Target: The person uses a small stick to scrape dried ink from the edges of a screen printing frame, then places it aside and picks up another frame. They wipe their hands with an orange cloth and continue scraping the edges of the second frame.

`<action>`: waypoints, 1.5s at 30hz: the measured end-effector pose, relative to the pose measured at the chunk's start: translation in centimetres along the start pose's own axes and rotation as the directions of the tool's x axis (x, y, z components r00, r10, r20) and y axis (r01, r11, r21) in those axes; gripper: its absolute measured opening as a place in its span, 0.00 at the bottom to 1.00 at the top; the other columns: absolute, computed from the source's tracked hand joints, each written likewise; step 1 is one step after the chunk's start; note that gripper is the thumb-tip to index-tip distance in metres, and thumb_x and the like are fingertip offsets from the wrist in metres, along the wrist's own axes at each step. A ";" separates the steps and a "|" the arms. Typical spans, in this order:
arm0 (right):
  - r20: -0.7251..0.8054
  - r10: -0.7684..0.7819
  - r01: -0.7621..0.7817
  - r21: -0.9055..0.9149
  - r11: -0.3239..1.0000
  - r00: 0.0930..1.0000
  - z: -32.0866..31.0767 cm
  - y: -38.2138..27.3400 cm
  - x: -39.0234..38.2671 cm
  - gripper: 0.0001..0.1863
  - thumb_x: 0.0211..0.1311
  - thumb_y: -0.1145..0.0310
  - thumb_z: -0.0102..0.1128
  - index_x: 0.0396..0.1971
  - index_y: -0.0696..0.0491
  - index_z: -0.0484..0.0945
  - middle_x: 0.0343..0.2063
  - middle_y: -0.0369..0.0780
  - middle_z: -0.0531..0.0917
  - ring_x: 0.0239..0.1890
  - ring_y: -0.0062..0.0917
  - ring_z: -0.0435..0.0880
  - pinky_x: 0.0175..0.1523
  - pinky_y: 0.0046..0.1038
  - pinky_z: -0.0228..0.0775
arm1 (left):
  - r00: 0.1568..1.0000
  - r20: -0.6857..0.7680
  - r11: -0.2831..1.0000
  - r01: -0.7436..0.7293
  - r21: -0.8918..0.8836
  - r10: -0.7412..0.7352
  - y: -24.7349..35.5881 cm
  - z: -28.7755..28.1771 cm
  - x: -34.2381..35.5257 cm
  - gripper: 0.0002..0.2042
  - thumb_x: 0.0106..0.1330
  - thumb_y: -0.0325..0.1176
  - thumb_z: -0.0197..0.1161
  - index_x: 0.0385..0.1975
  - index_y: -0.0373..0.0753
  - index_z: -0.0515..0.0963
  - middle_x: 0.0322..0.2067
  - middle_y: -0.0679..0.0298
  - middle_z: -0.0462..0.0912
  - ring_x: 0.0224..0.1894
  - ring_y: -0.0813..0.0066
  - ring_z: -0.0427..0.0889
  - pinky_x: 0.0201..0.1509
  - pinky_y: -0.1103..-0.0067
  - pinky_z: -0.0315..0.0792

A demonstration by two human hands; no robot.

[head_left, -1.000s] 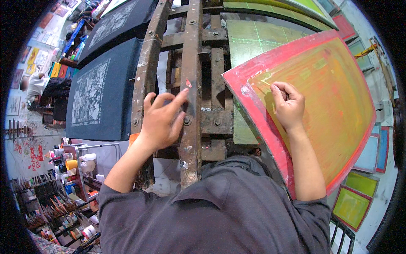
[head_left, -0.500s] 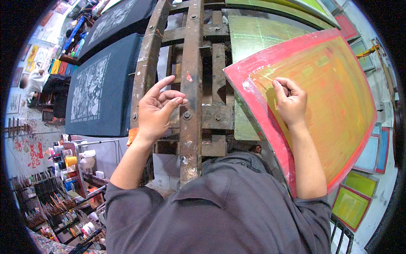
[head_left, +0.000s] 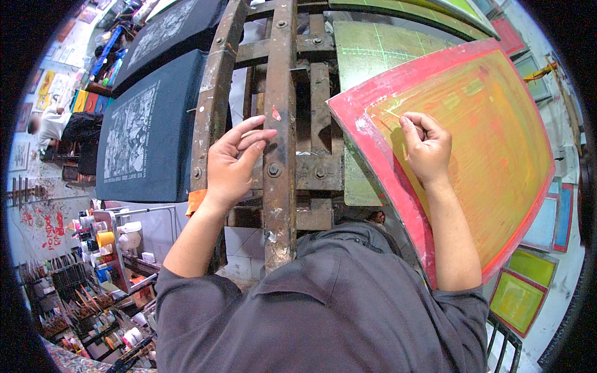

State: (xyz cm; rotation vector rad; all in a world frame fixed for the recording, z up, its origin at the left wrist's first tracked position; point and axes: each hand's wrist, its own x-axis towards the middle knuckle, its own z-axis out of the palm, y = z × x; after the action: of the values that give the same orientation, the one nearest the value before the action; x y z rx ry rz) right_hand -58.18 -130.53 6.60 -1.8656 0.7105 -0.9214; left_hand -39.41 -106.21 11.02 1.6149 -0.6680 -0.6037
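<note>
My left hand (head_left: 233, 161) hangs above the paint-marked brown metal rails (head_left: 277, 205), fingers apart and loosely bent, holding nothing I can see. My right hand (head_left: 428, 149) is closed in a pinch on a thin pale stick (head_left: 392, 113), over the upper left part of a screen (head_left: 491, 149) with a pink frame and smeared yellow-orange mesh. The screen is tilted and lies partly over a pale green metal plate (head_left: 367, 56), which has bright grid lines on it.
Two dark printed pallets (head_left: 152, 137) are left of the rails. A rack of tubs and tools (head_left: 99, 292) stands lower left. Further screens (head_left: 519, 298) lean at the right. A person in white (head_left: 53, 127) is at the far left, near colored items (head_left: 90, 102).
My left hand has risen slightly and its fingers have changed their bend. My right hand has moved a little upward, with the pinch kept.
</note>
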 end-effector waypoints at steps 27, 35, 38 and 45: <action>-0.003 0.046 -0.046 -0.028 0.999 0.999 -0.2 -0.5 0.0 0.06 0.55 0.71 0.63 0.27 0.58 0.82 0.24 0.37 0.83 0.27 0.15 0.79 0.33 0.20 0.70 | 0.855 0.171 0.839 0.516 -0.172 -0.490 -2.0 -1.9 1.4 0.28 0.54 0.17 0.57 0.59 0.33 0.62 0.51 0.62 0.72 0.43 0.79 0.76 0.39 0.87 0.70; -0.011 0.002 -0.001 0.021 1.000 1.000 0.1 -0.5 -0.1 0.03 0.58 0.75 0.61 0.29 0.59 0.80 0.15 0.24 0.69 0.18 0.06 0.60 0.22 0.14 0.50 | 0.901 0.013 0.897 0.432 -0.089 -0.433 -1.4 -2.4 0.8 0.29 0.54 0.24 0.63 0.59 0.36 0.63 0.51 0.61 0.70 0.46 0.76 0.74 0.46 0.81 0.68; -0.022 -0.019 0.018 -0.037 0.999 1.000 0.1 -0.4 -0.2 0.03 0.57 0.75 0.61 0.28 0.59 0.80 0.16 0.25 0.70 0.18 0.07 0.61 0.22 0.15 0.51 | 0.974 -0.161 0.935 -0.099 0.340 0.161 0.0 0.2 0.5 0.25 0.54 0.29 0.64 0.54 0.37 0.69 0.48 0.61 0.73 0.47 0.73 0.74 0.49 0.78 0.66; 0.016 -0.100 0.101 -0.115 0.988 0.995 0.1 -1.8 0.0 0.03 0.53 0.76 0.63 0.25 0.60 0.80 0.14 0.32 0.69 0.17 0.12 0.62 0.22 0.18 0.53 | 0.780 0.545 0.471 -0.622 0.625 0.308 2.2 8.7 1.1 0.31 0.55 0.47 0.63 0.54 0.31 0.66 0.55 0.49 0.67 0.61 0.55 0.62 0.62 0.62 0.58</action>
State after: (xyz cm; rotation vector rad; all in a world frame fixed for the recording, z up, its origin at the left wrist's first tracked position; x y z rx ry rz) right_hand -57.97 -129.72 8.21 -2.0222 0.6809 -0.9510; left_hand -44.97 -113.21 11.95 1.9827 -1.8157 -0.1464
